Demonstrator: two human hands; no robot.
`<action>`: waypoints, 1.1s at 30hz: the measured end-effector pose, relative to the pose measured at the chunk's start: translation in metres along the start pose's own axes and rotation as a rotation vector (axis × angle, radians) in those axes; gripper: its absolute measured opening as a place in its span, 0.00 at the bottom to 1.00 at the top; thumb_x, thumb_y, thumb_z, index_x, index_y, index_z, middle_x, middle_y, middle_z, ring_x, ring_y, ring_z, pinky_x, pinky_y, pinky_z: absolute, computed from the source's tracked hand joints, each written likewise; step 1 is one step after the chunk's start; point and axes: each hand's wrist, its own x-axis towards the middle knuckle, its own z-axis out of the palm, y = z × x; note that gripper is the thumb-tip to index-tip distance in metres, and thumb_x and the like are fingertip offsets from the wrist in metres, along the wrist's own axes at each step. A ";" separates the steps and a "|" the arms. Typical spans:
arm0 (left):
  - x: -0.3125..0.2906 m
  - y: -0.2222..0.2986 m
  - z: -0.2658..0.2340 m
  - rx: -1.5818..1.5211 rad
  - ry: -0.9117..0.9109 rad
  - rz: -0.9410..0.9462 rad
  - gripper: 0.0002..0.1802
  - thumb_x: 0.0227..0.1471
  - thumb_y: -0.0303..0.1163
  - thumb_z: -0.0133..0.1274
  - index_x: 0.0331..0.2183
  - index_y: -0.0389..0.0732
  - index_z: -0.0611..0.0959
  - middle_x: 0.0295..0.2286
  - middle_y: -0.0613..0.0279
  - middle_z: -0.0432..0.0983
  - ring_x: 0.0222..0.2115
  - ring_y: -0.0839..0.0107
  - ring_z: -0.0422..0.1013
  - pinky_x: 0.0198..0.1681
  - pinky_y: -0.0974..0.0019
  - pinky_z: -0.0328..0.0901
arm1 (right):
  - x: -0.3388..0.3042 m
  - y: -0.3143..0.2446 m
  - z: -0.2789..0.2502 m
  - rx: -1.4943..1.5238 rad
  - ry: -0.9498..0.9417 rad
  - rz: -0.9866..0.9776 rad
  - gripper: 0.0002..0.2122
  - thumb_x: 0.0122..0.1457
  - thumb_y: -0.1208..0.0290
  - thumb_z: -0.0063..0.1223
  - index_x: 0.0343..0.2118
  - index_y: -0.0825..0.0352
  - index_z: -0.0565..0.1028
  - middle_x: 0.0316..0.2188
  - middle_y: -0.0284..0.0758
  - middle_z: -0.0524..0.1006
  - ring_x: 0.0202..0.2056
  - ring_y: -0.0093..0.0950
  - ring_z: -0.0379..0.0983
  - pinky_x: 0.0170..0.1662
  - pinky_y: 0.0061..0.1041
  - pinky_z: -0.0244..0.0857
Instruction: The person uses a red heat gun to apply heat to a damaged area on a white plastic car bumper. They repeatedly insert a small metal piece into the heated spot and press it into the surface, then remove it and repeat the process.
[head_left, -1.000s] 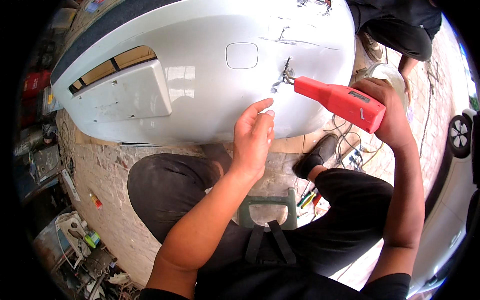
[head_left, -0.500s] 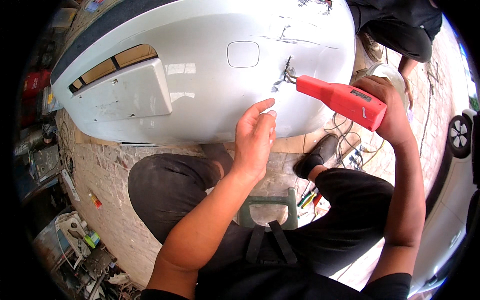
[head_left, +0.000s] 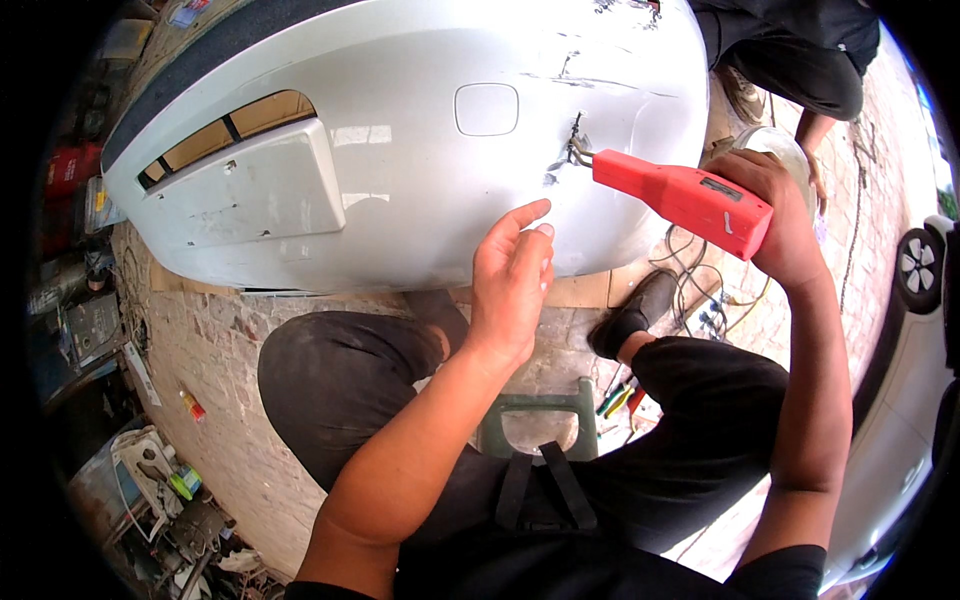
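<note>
A silver-white car bumper lies in front of me. Its surface has a dark, rough crack on the right side. My right hand grips a red hot stapler, a handheld plastic-welding gun. The stapler's bent metal tip meets the bumper at the crack. My left hand hovers by the bumper's near edge, below the crack. Its index finger is stretched out, the other fingers are partly bent, and it holds nothing.
A co-worker crouches at the far right, a hand beside a pale tub. Cables and pliers lie on the brick floor. A green stool is between my legs. A car stands right; clutter lines the left.
Almost nothing differs. My view has shifted very slightly, while both hands and the hot stapler keep nearly the same places against the bumper.
</note>
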 end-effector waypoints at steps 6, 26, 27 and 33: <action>0.002 0.000 0.000 0.005 0.001 -0.008 0.24 0.65 0.31 0.51 0.59 0.32 0.76 0.24 0.74 0.62 0.21 0.84 0.56 0.24 0.76 0.52 | -0.001 0.001 -0.001 0.035 -0.007 0.021 0.12 0.47 0.72 0.68 0.35 0.66 0.80 0.30 0.42 0.80 0.36 0.46 0.78 0.42 0.37 0.71; 0.001 0.005 0.003 0.012 -0.007 -0.026 0.24 0.65 0.31 0.50 0.59 0.31 0.75 0.24 0.74 0.62 0.22 0.84 0.56 0.24 0.76 0.53 | 0.004 0.001 -0.005 0.104 -0.037 0.049 0.12 0.46 0.73 0.68 0.35 0.68 0.80 0.29 0.44 0.80 0.34 0.45 0.79 0.40 0.36 0.71; 0.001 0.006 0.004 0.012 -0.005 -0.027 0.24 0.65 0.31 0.50 0.59 0.31 0.75 0.24 0.74 0.62 0.22 0.84 0.56 0.24 0.76 0.53 | 0.004 0.001 -0.006 0.098 -0.036 0.046 0.12 0.46 0.73 0.68 0.35 0.68 0.80 0.29 0.44 0.80 0.34 0.45 0.79 0.40 0.36 0.71; 0.002 0.001 0.002 0.008 -0.001 -0.016 0.24 0.65 0.31 0.50 0.59 0.31 0.76 0.24 0.74 0.62 0.21 0.84 0.56 0.24 0.76 0.53 | 0.005 0.002 -0.006 0.146 -0.059 0.076 0.12 0.47 0.73 0.68 0.36 0.69 0.80 0.29 0.44 0.80 0.35 0.45 0.80 0.40 0.34 0.71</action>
